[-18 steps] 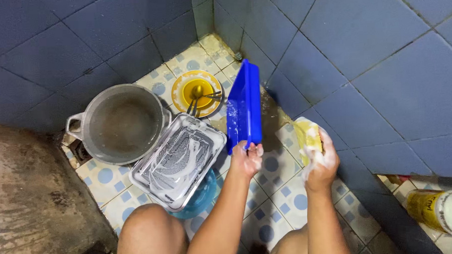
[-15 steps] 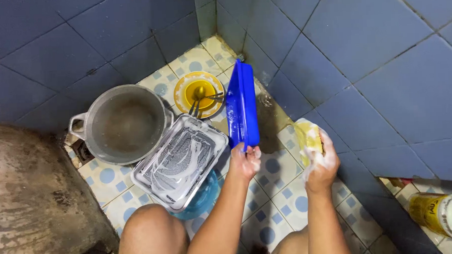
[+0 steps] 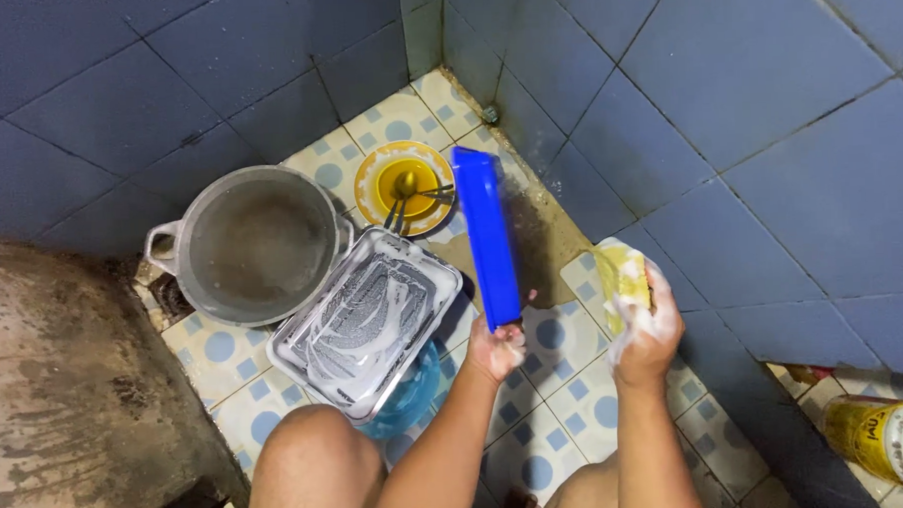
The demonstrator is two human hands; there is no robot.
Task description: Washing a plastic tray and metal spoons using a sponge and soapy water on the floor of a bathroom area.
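Fingers of the left hand pinched the near end of a blue tray, held edge-on above the tiled floor; right hand clutched a soapy yellow sponge. Beyond the fingers lay a lathered metal tray, unrinsed, a pot and a yellow bowl. Scrubbing looked midway. Compared with half a second earlier, the blue tray had turned narrower to the camera.
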